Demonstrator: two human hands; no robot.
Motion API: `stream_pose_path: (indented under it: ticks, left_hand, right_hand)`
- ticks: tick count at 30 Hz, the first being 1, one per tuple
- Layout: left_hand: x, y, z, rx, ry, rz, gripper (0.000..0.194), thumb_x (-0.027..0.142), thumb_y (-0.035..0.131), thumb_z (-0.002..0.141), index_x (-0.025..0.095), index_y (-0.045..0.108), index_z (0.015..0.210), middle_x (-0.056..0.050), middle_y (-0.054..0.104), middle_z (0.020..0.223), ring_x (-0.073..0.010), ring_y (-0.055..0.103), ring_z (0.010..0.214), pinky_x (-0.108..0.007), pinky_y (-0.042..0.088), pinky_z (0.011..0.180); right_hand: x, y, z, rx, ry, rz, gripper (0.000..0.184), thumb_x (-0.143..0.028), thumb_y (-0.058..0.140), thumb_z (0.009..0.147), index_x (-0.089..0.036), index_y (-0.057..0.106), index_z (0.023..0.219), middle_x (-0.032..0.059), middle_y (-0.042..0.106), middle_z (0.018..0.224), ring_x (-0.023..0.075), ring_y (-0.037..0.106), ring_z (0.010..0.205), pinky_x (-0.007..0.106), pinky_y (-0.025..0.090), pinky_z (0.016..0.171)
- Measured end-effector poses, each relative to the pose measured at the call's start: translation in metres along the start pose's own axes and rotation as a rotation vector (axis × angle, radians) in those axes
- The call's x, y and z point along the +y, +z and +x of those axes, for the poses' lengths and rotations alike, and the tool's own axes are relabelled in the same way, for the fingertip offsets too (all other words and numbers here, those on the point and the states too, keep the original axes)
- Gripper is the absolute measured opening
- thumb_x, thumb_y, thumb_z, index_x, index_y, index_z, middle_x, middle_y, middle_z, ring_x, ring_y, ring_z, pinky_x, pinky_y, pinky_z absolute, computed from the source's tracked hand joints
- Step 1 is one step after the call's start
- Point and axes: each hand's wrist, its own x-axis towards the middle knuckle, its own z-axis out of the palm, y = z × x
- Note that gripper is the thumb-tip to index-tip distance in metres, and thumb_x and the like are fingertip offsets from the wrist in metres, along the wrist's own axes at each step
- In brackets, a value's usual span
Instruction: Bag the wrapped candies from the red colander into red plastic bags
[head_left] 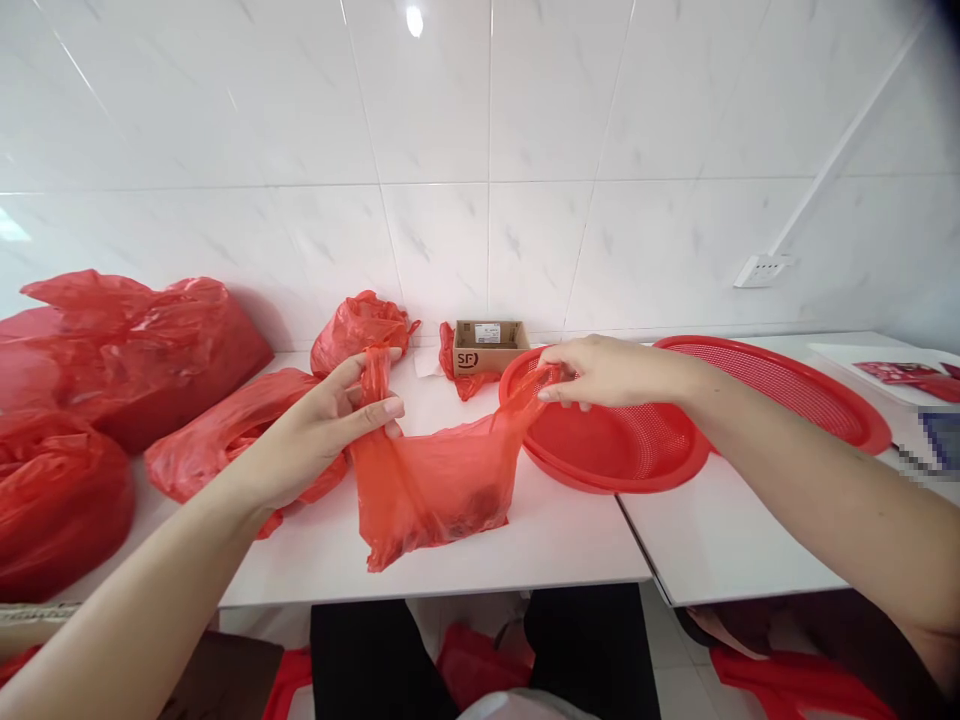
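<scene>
A red plastic bag (pixel 442 480) is stretched between my two hands above the white table (pixel 555 545). My left hand (pixel 349 405) pinches its left handle between thumb and fingers. On the other side my right hand (pixel 589 370) is closed on the right handle, pulled out to the upper right. Something dark shows faintly through the bag's lower right part; its kind cannot be made out. Behind my right hand lies a round red plastic basket (pixel 600 450). Left of my left hand is another red plastic bag (pixel 217 430), lying filled on the table.
Large stuffed red bags (pixel 172 350) crowd the table's left side. A smaller red bag (pixel 360 325) and an open cardboard box (pixel 491 355) stand by the wall. A second red basket (pixel 795 390) lies to the right. A seam (pixel 637 535) divides the tabletops.
</scene>
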Motion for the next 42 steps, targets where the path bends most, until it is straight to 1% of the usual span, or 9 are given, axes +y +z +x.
stream_pose_path:
  ticks: [6,13,17,20,25,31,34,38,42]
  left_hand:
    - [0.001,0.008,0.007,-0.136,-0.057,0.004,0.067,0.033,0.072,0.079,0.028,0.047,0.142,0.003,0.062,0.074,-0.0175,0.065,0.076,-0.027,0.053,0.067]
    - [0.010,0.040,0.017,-0.313,-0.021,0.204,0.020,0.039,0.071,0.076,0.020,0.069,0.077,0.000,0.058,0.064,-0.0136,0.051,0.056,-0.023,0.041,0.047]
    - [0.006,0.037,0.016,-0.330,-0.112,0.178,0.037,0.053,0.057,0.085,0.019,0.071,0.090,-0.004,0.067,0.085,-0.0123,0.050,0.063,-0.024,0.046,0.055]
    - [-0.002,0.032,0.018,-0.315,-0.206,0.072,0.037,0.054,0.058,0.085,0.018,0.067,0.081,0.001,0.057,0.065,-0.0093,0.041,0.052,-0.024,0.043,0.054]
    - [-0.011,0.028,0.022,-0.380,-0.215,-0.022,0.045,0.052,0.045,0.093,0.019,0.052,0.063,0.002,0.050,0.049,-0.0110,0.045,0.047,-0.027,0.041,0.055]
    - [-0.007,0.028,0.018,-0.407,-0.151,-0.003,0.038,0.050,0.046,0.095,0.019,0.056,0.074,0.004,0.050,0.049,-0.0100,0.045,0.048,-0.024,0.035,0.053]
    - [-0.009,0.027,0.017,-0.393,-0.143,-0.072,0.034,0.048,0.047,0.094,0.020,0.056,0.078,0.003,0.056,0.055,-0.0107,0.047,0.050,-0.024,0.037,0.055]
    - [-0.015,0.023,0.017,-0.462,-0.061,0.038,0.034,0.044,0.052,0.092,0.018,0.067,0.075,-0.001,0.062,0.063,-0.0135,0.056,0.062,-0.027,0.045,0.067]
    - [-0.019,0.023,0.013,-0.629,0.022,0.195,0.019,0.032,0.062,0.085,0.021,0.075,0.092,-0.003,0.070,0.081,-0.0148,0.059,0.066,-0.029,0.049,0.070]
  right_hand:
    - [-0.047,0.005,-0.001,0.157,-0.390,0.290,0.019,-0.037,0.059,0.087,-0.020,0.064,0.081,-0.0014,0.061,0.073,0.0114,0.054,0.065,0.026,0.038,0.061]
    - [-0.088,0.038,0.027,0.212,-0.722,0.501,0.014,-0.026,0.061,0.089,-0.017,0.067,0.080,0.0000,0.066,0.084,0.0114,0.060,0.080,0.027,0.045,0.076]
    - [-0.068,0.049,0.031,0.116,-0.607,0.467,0.014,-0.028,0.059,0.090,-0.020,0.067,0.099,0.0037,0.068,0.102,0.0146,0.062,0.092,0.030,0.047,0.080]
    - [-0.055,0.053,0.024,0.044,-0.486,0.474,0.011,-0.023,0.058,0.089,-0.018,0.064,0.098,0.0021,0.067,0.089,0.0137,0.062,0.081,0.030,0.049,0.073]
    - [-0.056,0.055,0.007,0.174,-0.464,0.663,0.003,-0.021,0.058,0.087,-0.018,0.059,0.088,0.0009,0.065,0.085,0.0133,0.063,0.080,0.030,0.051,0.075]
    - [-0.056,0.070,0.012,0.267,-0.390,0.389,0.008,-0.027,0.064,0.087,-0.021,0.063,0.091,0.0024,0.067,0.097,0.0162,0.061,0.087,0.034,0.048,0.077]
    - [-0.057,0.080,0.007,0.343,-0.396,0.512,0.010,-0.029,0.060,0.090,-0.021,0.061,0.083,0.0002,0.065,0.086,0.0147,0.060,0.081,0.032,0.048,0.076]
    - [-0.057,0.094,-0.004,0.308,-0.516,0.714,0.010,-0.034,0.066,0.088,-0.024,0.066,0.087,0.0031,0.056,0.127,0.0199,0.052,0.121,0.039,0.040,0.104]
    - [-0.051,0.125,0.010,0.242,-0.417,1.011,0.027,-0.045,0.051,0.096,-0.029,0.060,0.116,0.0040,0.061,0.121,0.0189,0.055,0.119,0.039,0.042,0.102]
